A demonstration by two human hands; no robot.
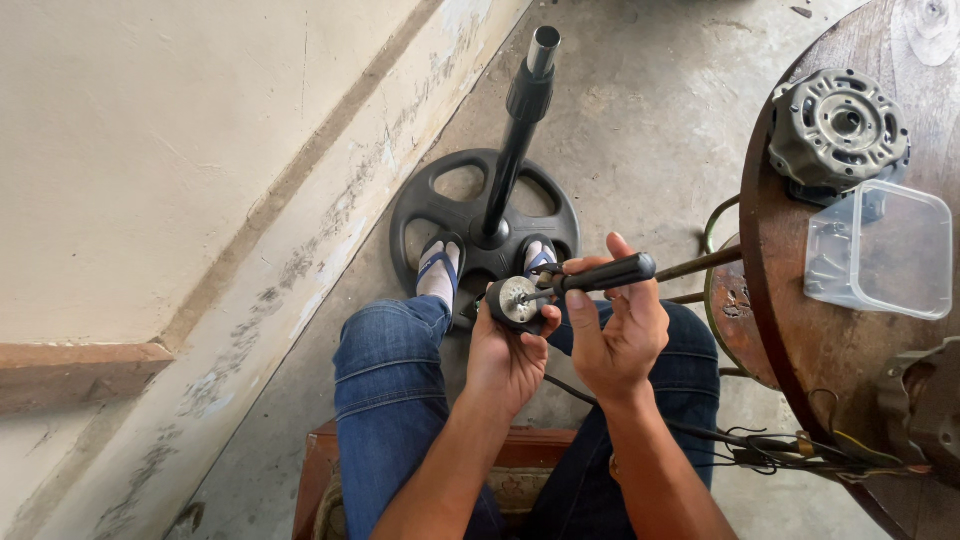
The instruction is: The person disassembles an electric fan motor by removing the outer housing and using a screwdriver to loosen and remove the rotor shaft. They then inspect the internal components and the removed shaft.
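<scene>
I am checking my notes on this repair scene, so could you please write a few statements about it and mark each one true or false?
1. The left hand holds a small round motor part with a silver metal face. True.
2. The right hand holds a black-handled screwdriver in its grip. True.
3. The clear plastic container lies on the floor. False: it sits on the round brown wooden table.
4. The black round fan stand base stands on the table. False: it stands on the concrete floor by the person's feet.
5. A grey metal motor housing rests on the table. True.
</scene>
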